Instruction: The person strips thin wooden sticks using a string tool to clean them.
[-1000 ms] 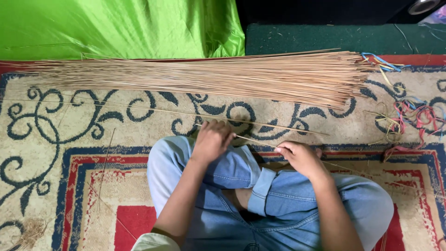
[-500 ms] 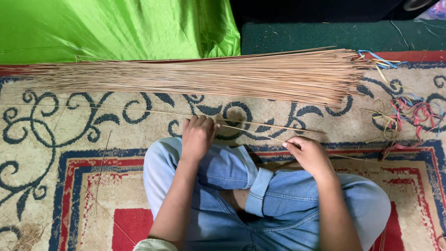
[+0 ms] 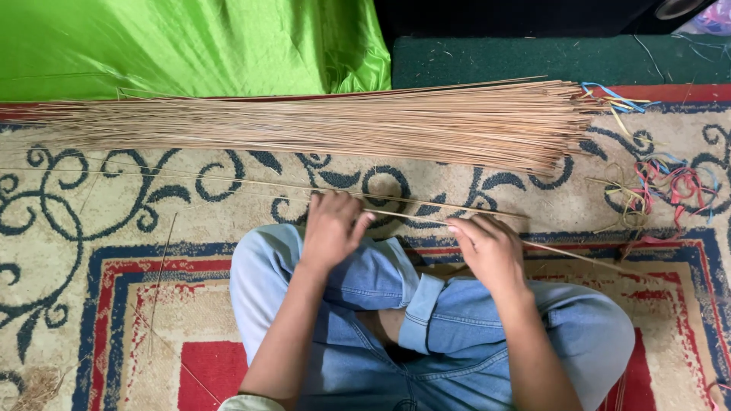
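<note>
Person sits cross-legged in blue jeans (image 3: 457,335) on a patterned rug (image 3: 114,251), head camera looking straight down. Left hand (image 3: 333,230) rests at the knee, fingers curled loosely over a thin palm-leaf stick (image 3: 411,216); whether it truly pinches the stick I cannot tell (fingers hide the contact). Right hand (image 3: 491,250) is half closed, thumb and forefinger meeting at the same stick, which runs on past the hand toward the right and lies low across the lap, likely so both hands can work along its length. A long loose stick (image 3: 228,181) lies on the rug just beyond the hands. Farther out, a big bundle of sticks (image 3: 343,125) lies sideways, butt ends right, within arm's reach. Coloured string scraps (image 3: 678,183) sit near the right edge. Green cloth (image 3: 190,46) lies behind the bundle.
</note>
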